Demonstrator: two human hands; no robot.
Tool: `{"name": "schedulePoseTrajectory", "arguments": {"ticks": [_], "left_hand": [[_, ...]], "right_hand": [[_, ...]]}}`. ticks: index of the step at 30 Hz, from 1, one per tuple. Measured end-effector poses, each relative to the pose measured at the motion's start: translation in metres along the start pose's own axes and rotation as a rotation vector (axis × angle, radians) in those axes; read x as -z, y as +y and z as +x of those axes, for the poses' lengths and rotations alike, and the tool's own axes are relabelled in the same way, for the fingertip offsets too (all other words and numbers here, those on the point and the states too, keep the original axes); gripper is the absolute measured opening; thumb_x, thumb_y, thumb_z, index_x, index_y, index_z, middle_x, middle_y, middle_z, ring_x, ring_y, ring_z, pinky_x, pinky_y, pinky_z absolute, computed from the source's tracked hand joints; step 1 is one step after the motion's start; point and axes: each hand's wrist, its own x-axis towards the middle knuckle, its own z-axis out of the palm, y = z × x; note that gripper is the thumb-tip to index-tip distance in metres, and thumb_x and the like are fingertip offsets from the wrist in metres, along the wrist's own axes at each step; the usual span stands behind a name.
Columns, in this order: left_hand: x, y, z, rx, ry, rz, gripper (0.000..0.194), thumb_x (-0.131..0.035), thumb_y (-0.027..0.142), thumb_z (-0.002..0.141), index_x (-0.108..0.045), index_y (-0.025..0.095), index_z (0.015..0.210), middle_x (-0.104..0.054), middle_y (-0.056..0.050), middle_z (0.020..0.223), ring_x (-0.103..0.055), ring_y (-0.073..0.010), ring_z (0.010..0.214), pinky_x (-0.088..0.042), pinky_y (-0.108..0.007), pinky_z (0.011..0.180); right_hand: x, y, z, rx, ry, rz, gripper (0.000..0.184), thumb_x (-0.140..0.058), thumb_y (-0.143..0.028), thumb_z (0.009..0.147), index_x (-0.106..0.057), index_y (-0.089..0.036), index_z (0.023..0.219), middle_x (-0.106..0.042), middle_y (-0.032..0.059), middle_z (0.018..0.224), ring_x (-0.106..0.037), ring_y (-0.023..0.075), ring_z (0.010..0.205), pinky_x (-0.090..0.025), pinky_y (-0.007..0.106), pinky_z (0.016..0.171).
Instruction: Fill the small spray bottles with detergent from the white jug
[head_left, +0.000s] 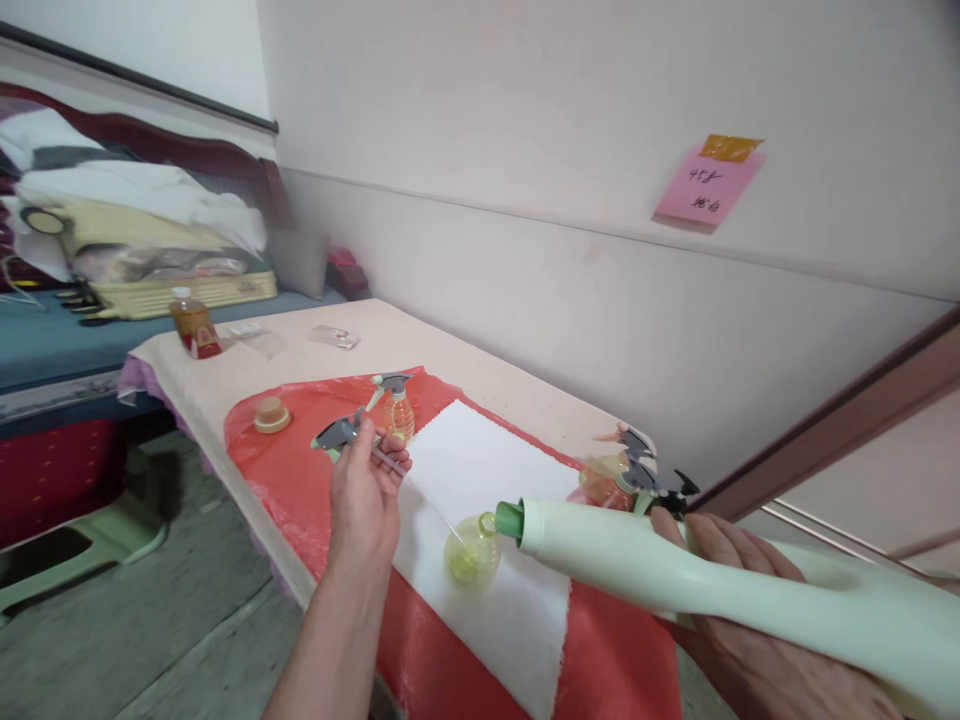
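My left hand (367,490) is closed on a grey trigger spray head (341,432), its thin clear dip tube (431,502) slanting down toward a small yellow-green spray bottle (472,555). That bottle has no head on it and stands on a white sheet. In my right hand (739,550) is a long pale green plastic thing with a loop handle (615,550), perhaps a watering can or jug. Its darker green spout end (510,520) is right beside the bottle's mouth; I cannot tell whether they touch. The rest of it runs out of view at the right.
Another spray bottle (400,412) stands behind my left hand, and several more (611,480) near the wall. A beige round lid (271,414) lies on red plastic sheeting (292,480). A brown liquid bottle (193,325) is at the table's far end. A stool (82,560) stands left.
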Motion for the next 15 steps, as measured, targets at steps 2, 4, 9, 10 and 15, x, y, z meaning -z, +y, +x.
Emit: {"name": "schedulePoseTrajectory", "arguments": {"ticks": [2,4,9,10,15], "left_hand": [[-0.001,0.0,0.0,0.001,0.005,-0.003,0.02,-0.07,0.033,0.08,-0.059,0.017,0.079,-0.061,0.0,0.064,-0.057,-0.0109,0.058,-0.047,-0.022,0.057],[-0.001,0.001,0.0,0.0,0.007,-0.002,0.02,-0.07,0.033,0.08,-0.059,0.017,0.079,-0.061,0.0,0.064,-0.057,-0.011,0.058,-0.047,-0.022,0.057],[-0.002,0.001,-0.001,0.011,0.012,-0.007,0.021,-0.07,0.034,0.08,-0.058,0.017,0.079,-0.06,0.0,0.064,-0.057,-0.011,0.058,-0.047,-0.022,0.056],[-0.002,0.002,-0.001,0.011,0.01,-0.008,0.02,-0.07,0.033,0.08,-0.058,0.017,0.079,-0.06,0.0,0.064,-0.057,-0.0109,0.057,-0.047,-0.021,0.056],[-0.002,0.002,-0.001,0.007,0.015,-0.01,0.02,-0.069,0.032,0.081,-0.058,0.017,0.078,-0.059,0.0,0.063,-0.056,-0.0107,0.057,-0.046,-0.021,0.055]], "right_hand": [[-0.002,0.0,-0.003,0.009,-0.012,0.0,0.038,-0.044,0.001,0.079,-0.066,-0.007,0.109,-0.066,0.0173,0.093,-0.065,0.0341,0.086,-0.057,0.05,0.079],[-0.004,0.001,-0.006,0.03,0.002,-0.002,0.036,-0.046,-0.003,0.081,-0.065,-0.006,0.112,-0.065,0.0195,0.098,-0.065,0.0363,0.091,-0.055,0.053,0.082],[-0.004,0.002,-0.005,-0.006,0.0,0.011,0.037,-0.045,0.001,0.08,-0.063,-0.005,0.112,-0.064,0.0195,0.094,-0.065,0.0349,0.086,-0.055,0.052,0.079],[-0.003,0.002,-0.003,-0.01,0.004,0.018,0.036,-0.045,0.0,0.08,-0.063,-0.004,0.111,-0.063,0.0193,0.093,-0.064,0.0346,0.085,-0.055,0.052,0.078],[0.002,0.002,0.007,-0.009,0.023,0.021,0.035,-0.041,0.0,0.083,-0.065,-0.005,0.107,-0.063,0.017,0.087,-0.063,0.0321,0.079,-0.055,0.05,0.073]]}}
